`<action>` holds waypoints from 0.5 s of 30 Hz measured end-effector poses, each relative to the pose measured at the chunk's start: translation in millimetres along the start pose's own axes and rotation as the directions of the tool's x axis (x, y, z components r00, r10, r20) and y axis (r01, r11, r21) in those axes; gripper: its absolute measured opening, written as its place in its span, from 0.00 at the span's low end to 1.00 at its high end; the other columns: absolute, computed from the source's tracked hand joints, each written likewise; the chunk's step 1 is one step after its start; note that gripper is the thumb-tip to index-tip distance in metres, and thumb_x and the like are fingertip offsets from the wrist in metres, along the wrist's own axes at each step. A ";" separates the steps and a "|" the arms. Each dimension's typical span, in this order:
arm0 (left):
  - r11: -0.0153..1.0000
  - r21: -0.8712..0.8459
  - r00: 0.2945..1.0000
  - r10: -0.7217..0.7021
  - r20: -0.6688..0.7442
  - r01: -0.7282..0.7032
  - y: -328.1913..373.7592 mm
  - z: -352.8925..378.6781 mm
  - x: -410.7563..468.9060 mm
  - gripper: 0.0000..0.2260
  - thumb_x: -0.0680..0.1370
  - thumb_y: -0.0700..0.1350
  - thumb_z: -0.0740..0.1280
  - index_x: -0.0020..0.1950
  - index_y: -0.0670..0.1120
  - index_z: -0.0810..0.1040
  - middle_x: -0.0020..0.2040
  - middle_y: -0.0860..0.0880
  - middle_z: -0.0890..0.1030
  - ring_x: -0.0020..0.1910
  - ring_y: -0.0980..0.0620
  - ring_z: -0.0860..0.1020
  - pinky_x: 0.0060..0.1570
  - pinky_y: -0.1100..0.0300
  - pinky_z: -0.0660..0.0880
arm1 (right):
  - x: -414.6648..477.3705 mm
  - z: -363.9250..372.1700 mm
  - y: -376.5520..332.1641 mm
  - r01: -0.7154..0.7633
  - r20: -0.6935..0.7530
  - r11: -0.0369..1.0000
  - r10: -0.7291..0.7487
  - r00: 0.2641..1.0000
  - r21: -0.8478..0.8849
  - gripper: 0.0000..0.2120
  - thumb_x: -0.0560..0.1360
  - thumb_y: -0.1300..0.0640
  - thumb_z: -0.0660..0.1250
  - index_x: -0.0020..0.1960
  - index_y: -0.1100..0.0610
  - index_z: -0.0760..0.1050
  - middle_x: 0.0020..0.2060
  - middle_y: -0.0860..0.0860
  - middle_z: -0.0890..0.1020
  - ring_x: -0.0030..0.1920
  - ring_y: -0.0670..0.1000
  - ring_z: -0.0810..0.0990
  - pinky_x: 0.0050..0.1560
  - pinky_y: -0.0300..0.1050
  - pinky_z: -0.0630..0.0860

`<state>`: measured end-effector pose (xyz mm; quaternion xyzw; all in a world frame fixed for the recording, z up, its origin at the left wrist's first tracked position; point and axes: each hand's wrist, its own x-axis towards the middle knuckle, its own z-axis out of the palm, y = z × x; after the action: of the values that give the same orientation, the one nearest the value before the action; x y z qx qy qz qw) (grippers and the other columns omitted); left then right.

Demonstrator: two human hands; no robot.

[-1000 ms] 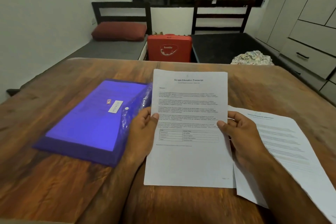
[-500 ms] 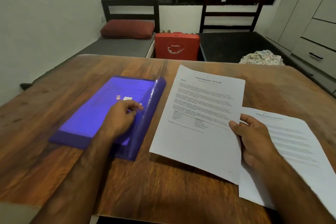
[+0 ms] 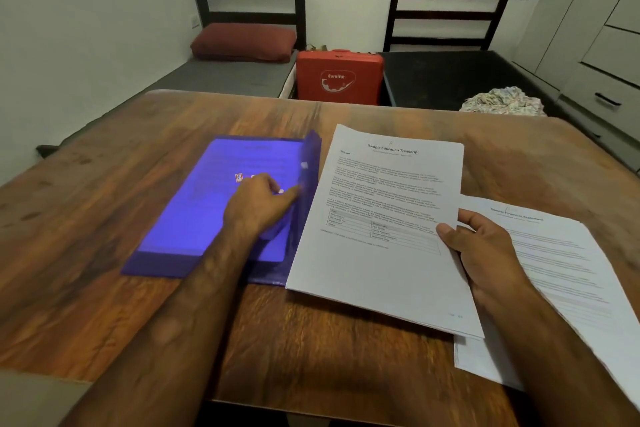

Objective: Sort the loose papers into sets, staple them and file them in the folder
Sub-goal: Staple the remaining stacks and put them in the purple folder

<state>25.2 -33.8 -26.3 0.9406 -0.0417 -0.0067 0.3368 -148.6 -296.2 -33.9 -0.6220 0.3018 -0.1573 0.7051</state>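
Folder [image 3: 194,218]: purple, translucent, lying flat on the table [image 3: 86,288]. A printed page shows through its cover, and there is a small label near its middle.

Left hand [image 3: 258,208] is over the folder's right half, with the forearm crossing the folder's near edge. Its fingers are curled, tips pinching the flap [image 3: 309,180] on the folder's right edge. The flap stands nearly upright. Contact is motion-blurred but reads as a pinch.

Transcript [image 3: 377,253]: several white pages headed "Sample Education Transcript", with body text and a small table, just right of the folder. Its left edge covers the folder's near right corner. The near end is raised off the wood and casts a shadow under it. Can't tell whether it is stapled.

Right hand [image 3: 485,253] grips the transcript's right edge, on the side away from the folder. The thumb is on top and the fingers are curled underneath.

Sheets [image 3: 568,274]: a second white set, further right of the folder, flat on the table. It lies partly under the transcript and the right forearm. The heading is too blurred to read.

Behind the folder, off the table:
- pillow [image 3: 242,42], dark red, on a bed
- case [image 3: 339,78], red, marked "Eurolite", behind the folder's right side
- cloth [image 3: 502,102], crumpled, far right of the folder
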 end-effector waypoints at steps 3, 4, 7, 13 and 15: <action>0.973 0.229 0.997 -0.028 0.065 0.012 12.4 11.8 -4.3 0.29 0.72 0.68 0.70 0.59 0.46 0.70 0.60 0.46 0.70 0.51 0.42 0.74 0.49 0.51 0.72 | -0.7 0.3 -0.5 0.000 0.001 1.000 0.000 1.000 -0.001 0.11 0.81 0.64 0.69 0.59 0.51 0.79 0.51 0.50 0.88 0.48 0.55 0.89 0.51 0.56 0.85; 0.951 0.308 0.997 -0.023 0.074 -0.001 14.4 16.7 -7.2 0.30 0.74 0.65 0.70 0.64 0.46 0.67 0.64 0.45 0.66 0.51 0.41 0.73 0.49 0.51 0.71 | -1.2 0.1 -0.8 0.001 0.002 1.000 -0.001 1.000 -0.010 0.11 0.81 0.64 0.70 0.59 0.51 0.79 0.52 0.50 0.88 0.48 0.56 0.89 0.53 0.58 0.85; 0.913 0.407 0.999 0.001 0.054 -0.023 14.5 24.7 -11.2 0.29 0.77 0.57 0.68 0.70 0.46 0.62 0.72 0.41 0.61 0.58 0.37 0.76 0.53 0.47 0.72 | -1.9 0.0 -3.8 0.009 0.005 0.999 -0.009 1.000 -0.045 0.11 0.81 0.62 0.70 0.61 0.51 0.79 0.53 0.49 0.88 0.48 0.55 0.89 0.54 0.59 0.85; 0.902 0.410 0.989 0.098 0.107 -0.134 1.7 16.4 -19.5 0.26 0.76 0.60 0.69 0.65 0.47 0.65 0.64 0.44 0.64 0.48 0.40 0.74 0.48 0.50 0.71 | -5.6 5.6 -10.0 0.071 0.026 0.983 -0.067 0.997 -0.170 0.10 0.80 0.61 0.71 0.58 0.49 0.81 0.51 0.47 0.88 0.46 0.53 0.89 0.50 0.54 0.86; 0.915 0.371 0.985 0.126 0.116 -0.161 -5.0 10.0 -20.9 0.26 0.74 0.64 0.70 0.64 0.50 0.68 0.61 0.47 0.66 0.47 0.41 0.74 0.48 0.51 0.72 | -6.3 6.7 -11.5 0.087 0.031 0.968 -0.082 0.996 -0.236 0.10 0.80 0.61 0.71 0.60 0.52 0.82 0.52 0.48 0.88 0.47 0.53 0.89 0.51 0.54 0.86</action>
<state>4.3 -34.6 -37.6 0.9810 -0.1262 -0.0161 0.1462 -147.5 -289.3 -21.0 -0.7159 0.2843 -0.1436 0.6214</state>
